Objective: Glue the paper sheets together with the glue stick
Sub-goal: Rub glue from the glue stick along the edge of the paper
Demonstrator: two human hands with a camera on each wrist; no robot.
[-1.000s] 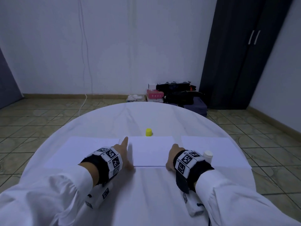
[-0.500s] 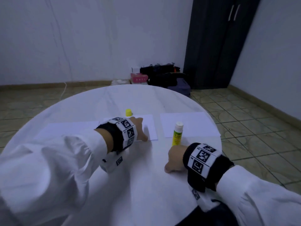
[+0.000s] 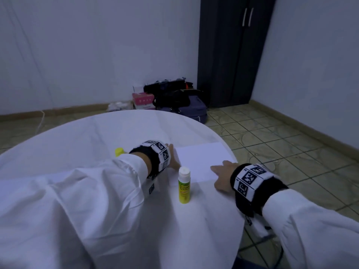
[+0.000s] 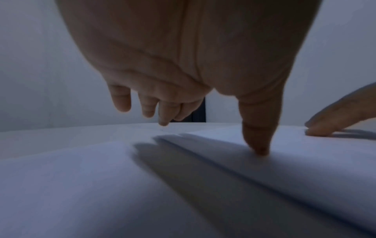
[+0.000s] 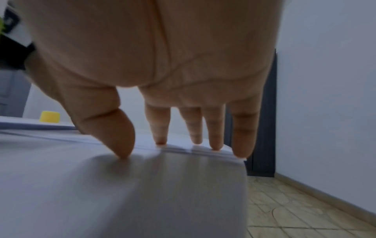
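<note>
White paper point(image 3: 202, 162) lies flat near the table point(image 3: 116, 133) edge. My left hand point(image 3: 173, 158) and right hand point(image 3: 221, 176) rest flat on it, grasping nothing. I'd slide it slowly, fingertips spread, so the thin sheet won't buckle. The cylindrical glue stick point(image 3: 184, 185) stands uncapped just beside it.

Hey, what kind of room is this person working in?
Probably a sparsely furnished room in a home: a dark wardrobe in the corner, bags piled on the tiled floor by the wall, and a round table under a white cloth.
</note>
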